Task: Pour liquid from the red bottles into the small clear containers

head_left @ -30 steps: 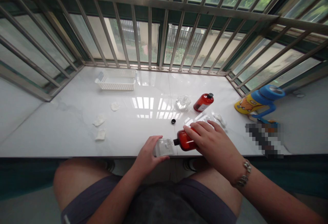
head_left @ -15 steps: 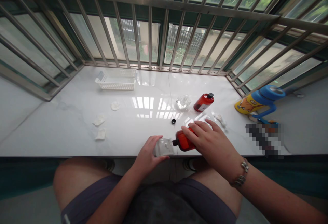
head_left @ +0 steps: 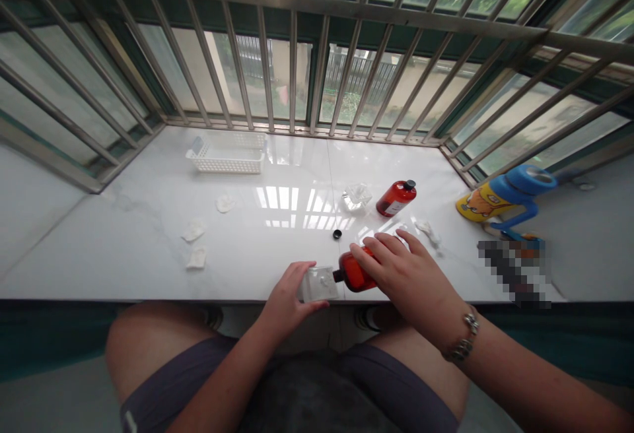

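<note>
Left hand [head_left: 286,299] around a clear container [head_left: 321,284], right hand [head_left: 407,277] around a tipped red bottle [head_left: 354,273], 1 black cap [head_left: 337,234] beyond.

My left hand [head_left: 290,298] curves into a C, its thumb [head_left: 317,305] nearer me than its fingers [head_left: 300,266], holding firm. My right hand [head_left: 409,278] grips knuckles-up, fingers curled over (that thumb is hidden), forearm [head_left: 525,370] slanting in from the right.

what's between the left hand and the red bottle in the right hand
In the head view, a clear container, held by the left hand; the red bottle points its black neck toward it.
</note>
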A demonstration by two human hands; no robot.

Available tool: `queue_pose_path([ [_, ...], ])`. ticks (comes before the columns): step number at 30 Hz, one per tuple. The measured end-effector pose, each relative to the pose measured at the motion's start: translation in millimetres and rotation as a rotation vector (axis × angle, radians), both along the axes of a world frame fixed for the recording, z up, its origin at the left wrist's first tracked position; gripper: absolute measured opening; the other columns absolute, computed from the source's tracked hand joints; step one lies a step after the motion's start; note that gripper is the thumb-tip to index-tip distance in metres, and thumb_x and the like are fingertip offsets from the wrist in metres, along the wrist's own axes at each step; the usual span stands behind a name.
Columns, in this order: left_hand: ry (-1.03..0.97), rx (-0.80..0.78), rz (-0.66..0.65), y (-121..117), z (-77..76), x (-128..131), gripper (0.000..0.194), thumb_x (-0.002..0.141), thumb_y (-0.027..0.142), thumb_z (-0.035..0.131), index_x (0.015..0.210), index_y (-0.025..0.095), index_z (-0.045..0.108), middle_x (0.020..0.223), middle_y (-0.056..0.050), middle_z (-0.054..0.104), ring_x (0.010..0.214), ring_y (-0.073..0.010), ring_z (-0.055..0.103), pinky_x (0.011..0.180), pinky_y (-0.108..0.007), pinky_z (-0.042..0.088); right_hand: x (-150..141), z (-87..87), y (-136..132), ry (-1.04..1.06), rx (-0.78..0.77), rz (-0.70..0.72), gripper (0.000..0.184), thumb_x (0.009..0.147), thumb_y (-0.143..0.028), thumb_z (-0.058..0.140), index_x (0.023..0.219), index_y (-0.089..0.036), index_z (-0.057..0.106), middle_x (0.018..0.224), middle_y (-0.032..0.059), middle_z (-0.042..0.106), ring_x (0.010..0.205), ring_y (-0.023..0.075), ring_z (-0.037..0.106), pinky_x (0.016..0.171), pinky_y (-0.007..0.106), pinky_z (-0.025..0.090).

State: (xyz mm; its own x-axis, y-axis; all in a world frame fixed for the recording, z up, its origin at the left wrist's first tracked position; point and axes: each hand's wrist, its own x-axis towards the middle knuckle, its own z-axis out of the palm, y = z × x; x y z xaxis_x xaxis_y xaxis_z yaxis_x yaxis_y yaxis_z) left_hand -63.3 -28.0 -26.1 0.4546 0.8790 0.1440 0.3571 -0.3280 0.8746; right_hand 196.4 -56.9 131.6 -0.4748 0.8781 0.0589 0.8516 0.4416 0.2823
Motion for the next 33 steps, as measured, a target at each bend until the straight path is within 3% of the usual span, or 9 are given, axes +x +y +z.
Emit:
queue_pose_path([
  [33,-0.013,-0.014,-0.007,0.1,-2.6,-0.4,0.074,0.080,0.034,0.095,0.144,0.028,0.058,0.142,-0.011,0.065,0.135,-0.0319,0.063,0.119,-0.052,0.051,-5.6,0.9,5.7,-0.024,0.076,0.078,0.043,0.098,-0.013,0.067,0.139,-0.024,0.066,0.128,0.0099,0.074,0.119,0.0330,0.063,0.112,0.054,0.038],
])
